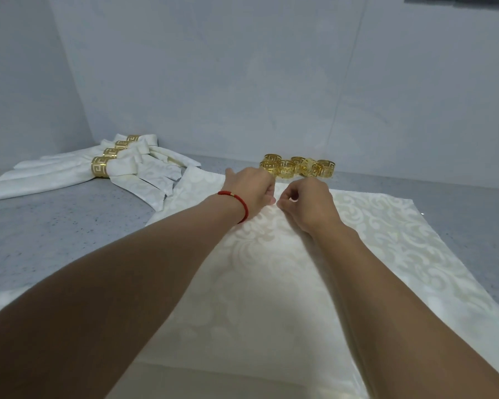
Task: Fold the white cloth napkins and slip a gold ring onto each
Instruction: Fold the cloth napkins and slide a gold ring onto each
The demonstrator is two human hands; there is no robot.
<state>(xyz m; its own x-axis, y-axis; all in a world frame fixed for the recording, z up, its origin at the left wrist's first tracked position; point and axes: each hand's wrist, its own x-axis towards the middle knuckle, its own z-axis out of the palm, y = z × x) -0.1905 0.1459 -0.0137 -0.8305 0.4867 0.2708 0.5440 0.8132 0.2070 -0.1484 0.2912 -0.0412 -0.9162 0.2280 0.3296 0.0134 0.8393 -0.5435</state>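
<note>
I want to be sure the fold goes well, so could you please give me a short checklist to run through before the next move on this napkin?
1. Napkin spread flat on the counter: ok.
2. Left hand has a grip on the cloth near the far edge: ok, fingers curled onto it.
3. Right hand pinches the cloth beside it: ok, though the pinch itself is partly hidden.
4. Loose rings within reach, just beyond the hands: ok.
5. Rings clear of the cloth's far edge: cannot tell, they lie very close.
6. Finished napkins out of the way at far left: ok, though one overlaps the cloth's left corner.
</note>
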